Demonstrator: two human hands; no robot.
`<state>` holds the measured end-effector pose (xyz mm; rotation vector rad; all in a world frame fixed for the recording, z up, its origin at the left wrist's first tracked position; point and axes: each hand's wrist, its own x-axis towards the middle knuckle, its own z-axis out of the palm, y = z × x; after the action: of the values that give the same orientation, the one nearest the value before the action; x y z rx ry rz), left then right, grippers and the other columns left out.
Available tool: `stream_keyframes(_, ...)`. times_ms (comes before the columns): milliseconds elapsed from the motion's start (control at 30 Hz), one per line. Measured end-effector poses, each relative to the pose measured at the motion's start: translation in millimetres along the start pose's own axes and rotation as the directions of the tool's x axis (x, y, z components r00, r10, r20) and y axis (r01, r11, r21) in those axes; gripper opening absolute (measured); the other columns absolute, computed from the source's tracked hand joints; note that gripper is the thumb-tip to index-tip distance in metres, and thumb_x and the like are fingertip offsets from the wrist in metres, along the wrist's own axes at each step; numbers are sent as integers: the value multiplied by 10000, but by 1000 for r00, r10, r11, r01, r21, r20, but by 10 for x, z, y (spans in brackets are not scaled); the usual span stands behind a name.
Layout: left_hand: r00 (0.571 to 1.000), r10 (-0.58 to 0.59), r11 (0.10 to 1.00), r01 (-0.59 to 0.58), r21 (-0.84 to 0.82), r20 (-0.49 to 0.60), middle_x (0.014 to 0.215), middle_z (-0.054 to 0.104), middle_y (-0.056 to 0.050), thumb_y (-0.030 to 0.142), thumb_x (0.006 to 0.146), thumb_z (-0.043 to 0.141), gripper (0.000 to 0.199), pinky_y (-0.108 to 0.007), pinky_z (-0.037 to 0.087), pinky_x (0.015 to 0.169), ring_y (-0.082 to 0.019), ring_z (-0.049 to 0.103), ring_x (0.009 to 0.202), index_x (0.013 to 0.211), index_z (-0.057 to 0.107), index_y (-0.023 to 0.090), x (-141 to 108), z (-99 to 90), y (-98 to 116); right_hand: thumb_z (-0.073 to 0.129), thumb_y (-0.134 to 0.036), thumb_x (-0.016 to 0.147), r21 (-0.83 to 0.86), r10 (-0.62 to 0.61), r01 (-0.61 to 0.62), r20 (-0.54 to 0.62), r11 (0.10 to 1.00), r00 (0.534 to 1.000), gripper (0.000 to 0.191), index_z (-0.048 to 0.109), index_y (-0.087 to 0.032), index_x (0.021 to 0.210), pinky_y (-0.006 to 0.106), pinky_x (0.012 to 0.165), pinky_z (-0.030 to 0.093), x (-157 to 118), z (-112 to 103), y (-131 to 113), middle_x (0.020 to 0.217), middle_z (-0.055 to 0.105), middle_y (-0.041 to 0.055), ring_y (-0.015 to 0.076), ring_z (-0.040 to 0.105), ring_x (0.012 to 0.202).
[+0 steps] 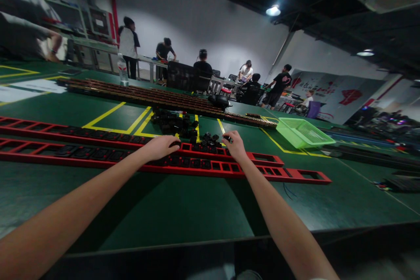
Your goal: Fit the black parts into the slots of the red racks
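Pressing flat on the far red rail (210, 148), the left hand (162, 146) has its fingers spread loose and gripping nothing. Right hand (234, 144), fingers pinched on a small black part (227, 138), sits just right of the loose black pile (206, 138) at the rail's far edge. The near red rail (229, 167) lies just in front on the green desk (183, 210). Risk, as judged: a wrist brushing the pile could scatter parts; a tilted part could jam in its slot. The green basket (303, 133) stands well off right.
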<state>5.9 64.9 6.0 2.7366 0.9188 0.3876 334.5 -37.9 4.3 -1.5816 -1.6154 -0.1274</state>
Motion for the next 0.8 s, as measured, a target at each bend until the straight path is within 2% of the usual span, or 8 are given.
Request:
stream_keyframes(200, 1000, 20, 1000, -20, 0, -17, 1210, 678, -100, 460, 927, 413, 438, -352, 477, 903, -283, 638, 1074, 1193, 643, 198, 1, 28, -45, 590, -335, 839, 46, -6, 2, 97, 999, 995, 178, 676, -222, 947, 363, 867, 471, -15, 27, -19, 944, 643, 52, 206, 605, 899)
stream_keyframes(300, 1000, 18, 1000, -18, -2, -16, 1216, 677, -94, 459, 926, 425, 428, -340, 473, 910, -273, 637, 1080, 1192, 644, 205, -5, 20, -37, 571, -375, 852, 47, 22, -29, 141, 998, 990, 220, 662, -215, 973, 338, 819, 476, -36, 31, -61, 929, 679, 44, 194, 614, 855)
stream_keyframes(433, 1000, 4, 1000, -4, 9, 2, 1223, 677, -89, 447, 926, 428, 423, -335, 475, 904, -269, 636, 1077, 1199, 644, 207, -17, -15, 12, 534, -417, 874, 4, 63, -64, 183, 998, 981, 241, 662, -213, 888, 310, 728, 465, -51, 21, -108, 824, 687, 27, 180, 601, 750)
stream_keyframes(600, 1000, -13, 1000, 13, 2, 5, 1241, 668, -99, 436, 926, 426, 445, -345, 468, 929, -272, 625, 1098, 1232, 633, 187, -28, -51, 57, 532, -423, 880, -10, 73, -72, 201, 997, 977, 254, 661, -210, 826, 302, 688, 450, -51, 9, -131, 762, 679, 23, 177, 594, 708)
stream_keyframes(800, 1000, 8, 1000, -8, 3, -12, 1226, 672, -114, 448, 925, 422, 468, -369, 470, 935, -288, 630, 1096, 1233, 632, 165, -18, -9, 7, 606, -382, 840, -30, 3, 4, 249, 1000, 969, 184, 663, -211, 803, 307, 701, 438, -59, 17, -149, 800, 692, 29, 177, 592, 729)
